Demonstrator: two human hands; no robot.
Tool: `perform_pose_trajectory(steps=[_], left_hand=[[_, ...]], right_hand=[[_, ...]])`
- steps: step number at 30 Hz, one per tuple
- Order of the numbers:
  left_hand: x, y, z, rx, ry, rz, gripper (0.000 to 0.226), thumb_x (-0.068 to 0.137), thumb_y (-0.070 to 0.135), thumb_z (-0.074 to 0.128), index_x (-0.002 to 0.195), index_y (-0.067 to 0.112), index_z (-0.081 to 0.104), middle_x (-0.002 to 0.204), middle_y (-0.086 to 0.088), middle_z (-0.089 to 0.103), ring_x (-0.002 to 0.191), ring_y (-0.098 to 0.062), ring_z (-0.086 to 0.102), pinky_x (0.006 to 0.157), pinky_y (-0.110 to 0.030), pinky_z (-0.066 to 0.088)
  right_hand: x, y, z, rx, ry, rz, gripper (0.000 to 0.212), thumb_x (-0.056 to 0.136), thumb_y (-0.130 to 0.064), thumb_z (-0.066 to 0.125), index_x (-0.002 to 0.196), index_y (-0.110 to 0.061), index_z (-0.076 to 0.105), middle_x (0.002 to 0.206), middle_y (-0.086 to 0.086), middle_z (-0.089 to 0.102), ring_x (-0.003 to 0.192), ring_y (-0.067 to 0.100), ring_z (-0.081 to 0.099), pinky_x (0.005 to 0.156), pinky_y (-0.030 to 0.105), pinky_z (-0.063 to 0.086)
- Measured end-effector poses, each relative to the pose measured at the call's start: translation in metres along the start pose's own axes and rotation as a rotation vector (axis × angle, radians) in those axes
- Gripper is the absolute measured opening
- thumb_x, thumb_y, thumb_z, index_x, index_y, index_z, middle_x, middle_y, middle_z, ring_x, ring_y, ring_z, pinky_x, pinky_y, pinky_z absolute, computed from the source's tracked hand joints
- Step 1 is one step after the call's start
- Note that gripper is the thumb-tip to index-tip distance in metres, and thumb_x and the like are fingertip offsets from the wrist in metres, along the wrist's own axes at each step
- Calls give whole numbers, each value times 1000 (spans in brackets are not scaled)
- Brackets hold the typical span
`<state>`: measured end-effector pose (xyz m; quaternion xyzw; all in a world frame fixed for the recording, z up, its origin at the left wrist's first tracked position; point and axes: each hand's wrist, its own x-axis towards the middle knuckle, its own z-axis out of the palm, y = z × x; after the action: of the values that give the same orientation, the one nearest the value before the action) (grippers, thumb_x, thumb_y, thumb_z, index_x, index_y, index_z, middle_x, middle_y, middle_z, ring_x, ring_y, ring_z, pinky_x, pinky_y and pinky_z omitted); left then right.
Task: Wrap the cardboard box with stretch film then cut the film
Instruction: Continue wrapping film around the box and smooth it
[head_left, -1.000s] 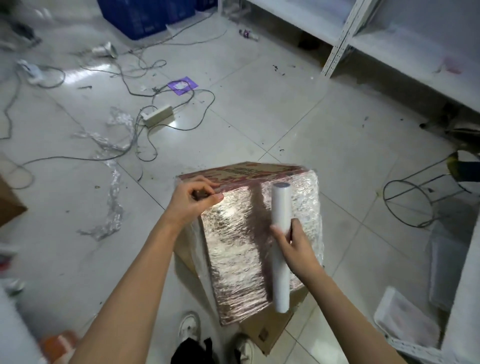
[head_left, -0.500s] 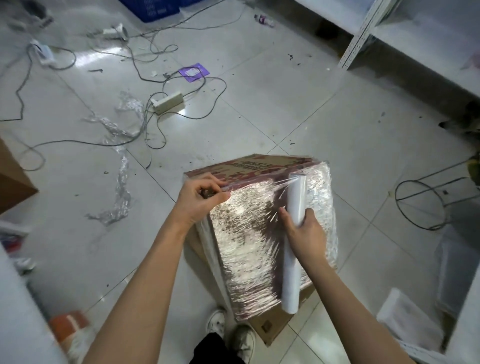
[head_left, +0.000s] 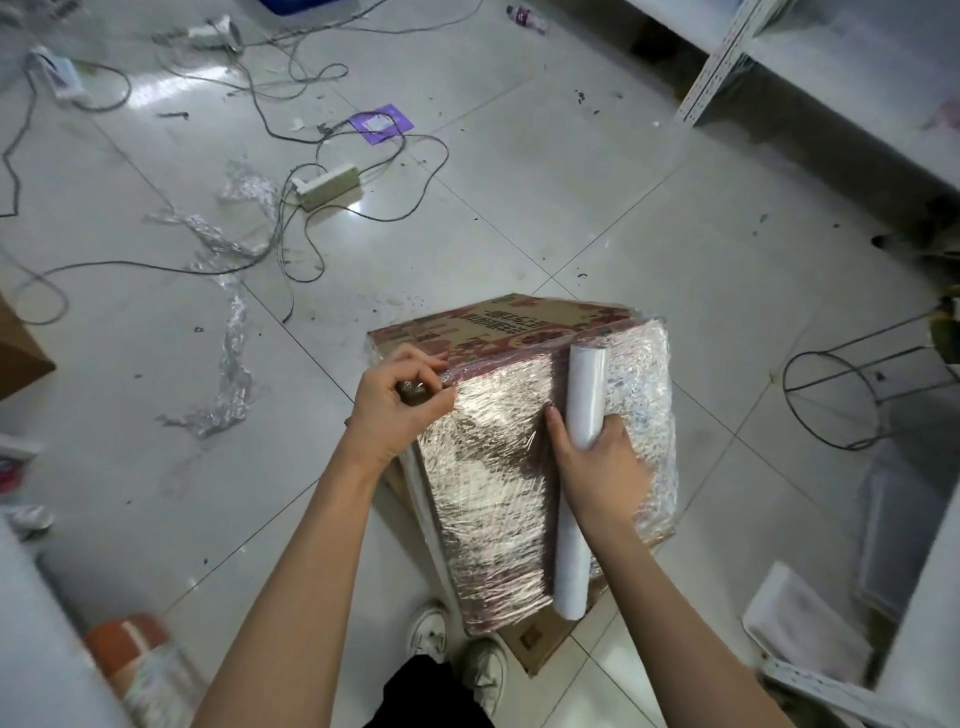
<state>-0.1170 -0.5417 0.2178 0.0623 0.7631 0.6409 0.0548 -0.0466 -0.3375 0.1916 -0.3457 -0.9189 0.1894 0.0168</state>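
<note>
Head view: the box (head_left: 519, 332) stands on the tiled floor (head_left: 571, 197) at centre frame, its near face and sides sheathed in crinkled film (head_left: 488, 467), printed top still bare; contents not visible. The left hand (head_left: 397, 408), at 9 o'clock of the box, pinches the film end against the top left corner, while the right hand (head_left: 600, 467), at 3 o'clock of it, grips the roll (head_left: 582, 457) held upright against the near face. A power strip (head_left: 327, 183) with cables and film scraps (head_left: 228, 364) lie at 10 o'clock.
</note>
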Motion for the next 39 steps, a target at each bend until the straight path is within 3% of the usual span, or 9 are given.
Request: perform_pose_trajectory(steps=[3,5,7,11,13,18,29,36,39], left_hand=[[-2,0,-1,-38,22,14,24,71,2,78,84,20,66,100,-12,61,98,2,61,81,-15,51],[-5,-4,-3,-96,29,12,71,68,4,79,124,36,50,101,-7,61,101,-6,63,85,-24,54],[-8,-5,-6,-79,8,4,90,70,15,77,138,49,28,105,1,61,108,-10,60,89,-29,52],[-22,1,10,703,139,279,58,86,26,65,138,31,39,133,2,51,133,-21,38,112,-62,12],[-36,7,39,985,193,472,52,87,23,54,137,16,40,141,-9,43,138,-25,29,113,-61,3],[-53,-32,84,1385,-96,616,61,98,34,21,149,2,11,157,-11,4,145,-28,4,117,-48,-8],[-35,-41,74,1418,-62,610,63,99,36,10,149,-1,4,157,-17,-3,145,-30,-2,117,-49,2],[-34,-42,75,1382,-65,633,63,99,37,15,149,0,8,158,-16,0,145,-30,2,116,-50,5],[-37,-43,77,1375,-63,635,63,98,38,16,149,1,8,157,-15,-2,146,-29,1,117,-49,3]], right_hand=[[0,0,2,23,21,16,63,75,-79,43,84,-16,44,77,2,56,66,27,57,70,41,51],[0,1,2,41,29,6,61,76,-76,45,83,-16,45,75,2,56,63,24,56,68,39,51],[-2,2,1,43,21,-2,60,76,-74,47,85,-15,46,76,2,57,62,22,55,61,34,47],[-4,1,0,55,10,6,59,77,-73,49,87,-15,48,76,2,57,61,20,53,55,29,36],[-3,2,1,73,13,9,59,76,-73,49,86,-15,48,75,1,57,62,20,54,55,29,39],[-3,9,0,116,-23,14,60,74,-75,48,89,-17,50,80,1,60,70,22,60,67,39,52],[-2,18,-32,203,-331,-308,38,80,-35,70,101,-16,45,93,1,52,78,18,52,65,30,43],[-11,15,-44,338,-404,-269,40,82,-24,70,93,-12,34,77,-2,44,63,13,46,52,19,37],[-10,17,-44,392,-441,-222,44,80,-23,72,95,-12,32,88,16,53,76,30,55,60,38,45]])
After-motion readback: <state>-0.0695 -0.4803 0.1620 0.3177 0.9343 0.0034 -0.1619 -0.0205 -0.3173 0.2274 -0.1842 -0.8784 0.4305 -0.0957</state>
